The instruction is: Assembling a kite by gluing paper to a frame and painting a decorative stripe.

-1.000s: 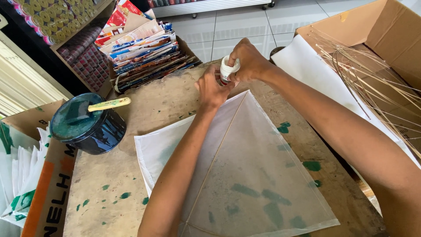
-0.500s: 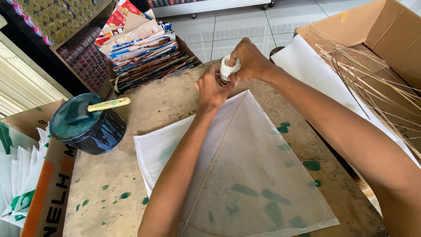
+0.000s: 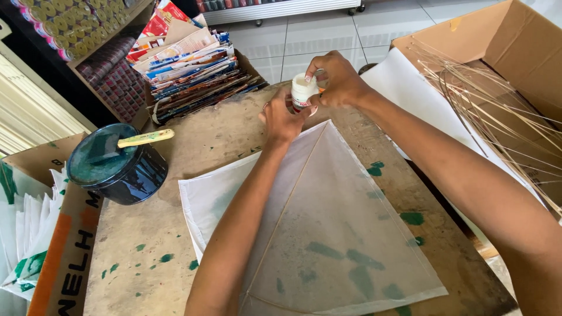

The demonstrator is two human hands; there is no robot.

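My right hand (image 3: 335,77) grips a small white bottle (image 3: 303,90) with a red band, held just above the far tip of a thin white paper sheet (image 3: 328,234). My left hand (image 3: 282,117) is closed around the bottle's lower part from below. The sheet lies flat on the wooden table (image 3: 152,257), kite-shaped, with a thin stick running along its middle and green smears showing through. Both forearms stretch over the sheet.
A dark round tin (image 3: 117,167) with a pale-handled brush across it sits at the left. Stacked magazines (image 3: 187,64) fill a box behind. A cardboard box (image 3: 515,52) with thin sticks (image 3: 497,111) stands at the right. White papers (image 3: 23,234) lie at the left edge.
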